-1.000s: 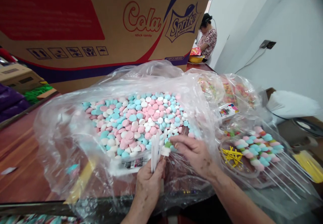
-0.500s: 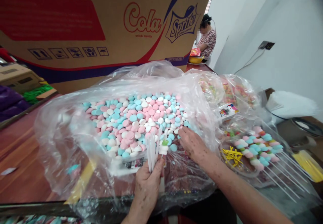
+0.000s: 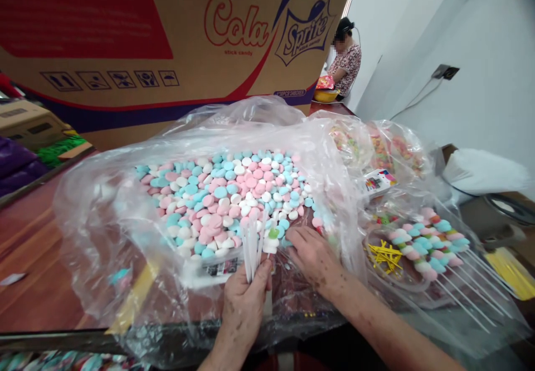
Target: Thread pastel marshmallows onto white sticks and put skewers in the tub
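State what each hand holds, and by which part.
Left grip: bundle of thin white plastic sticks, clasped at lower ends. Right grip: fingers among pastel round candies; any hold cannot be told.

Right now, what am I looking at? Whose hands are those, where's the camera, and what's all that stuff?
No machine here: the picture comes from a camera on a person's head, looking down at their own bare hands. The left hand grips a bunch of white sticks, one partly loaded. The right hand rests fingers-down at the near edge of the candies, pink, blue and white, heaped in a clear bag on a wooden table. To the right lie filled sticks and yellow bits. A big box stands behind; another person is far back.
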A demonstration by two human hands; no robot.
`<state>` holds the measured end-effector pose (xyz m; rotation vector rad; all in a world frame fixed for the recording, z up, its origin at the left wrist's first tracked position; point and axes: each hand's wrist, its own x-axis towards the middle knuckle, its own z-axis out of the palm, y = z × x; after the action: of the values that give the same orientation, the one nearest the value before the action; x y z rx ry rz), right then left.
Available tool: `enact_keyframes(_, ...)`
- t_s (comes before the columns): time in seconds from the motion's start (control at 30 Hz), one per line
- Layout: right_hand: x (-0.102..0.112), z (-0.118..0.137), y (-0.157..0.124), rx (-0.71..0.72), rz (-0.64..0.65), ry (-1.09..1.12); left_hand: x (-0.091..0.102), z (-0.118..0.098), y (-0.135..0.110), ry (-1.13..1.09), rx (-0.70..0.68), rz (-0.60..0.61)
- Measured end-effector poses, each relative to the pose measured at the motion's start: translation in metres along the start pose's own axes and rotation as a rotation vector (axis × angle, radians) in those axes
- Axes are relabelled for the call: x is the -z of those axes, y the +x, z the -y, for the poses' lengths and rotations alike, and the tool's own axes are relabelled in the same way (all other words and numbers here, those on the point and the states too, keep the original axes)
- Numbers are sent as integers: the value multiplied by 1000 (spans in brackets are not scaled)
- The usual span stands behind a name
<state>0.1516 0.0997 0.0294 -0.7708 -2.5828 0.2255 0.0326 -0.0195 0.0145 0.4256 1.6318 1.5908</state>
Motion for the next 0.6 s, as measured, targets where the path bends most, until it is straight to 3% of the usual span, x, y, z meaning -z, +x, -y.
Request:
enact_keyframes(0.1, -6, 2, -2, 28, 11, -34, -1, -1, 0, 7, 3, 5)
enact_keyframes(0.2, -7, -1, -1, -28, -39, 124, 1, 0, 1, 27, -27, 22)
enact_keyframes(0.27, -2, -5, 3, -173, -117, 351, 2, -2, 0, 61, -58, 42)
enact_keyframes(0.43, 26, -14, 22, -658, -248, 1224, 3, -11, -4, 293, -153, 130)
enact_keyframes(0.5, 36, -13, 30, -738, -263, 1451, 3, -13, -5, 343, -175, 168)
enact_keyframes(0.6, 42, -10, 37, -778, -259, 1571, 3, -13, -5, 368, -184, 197)
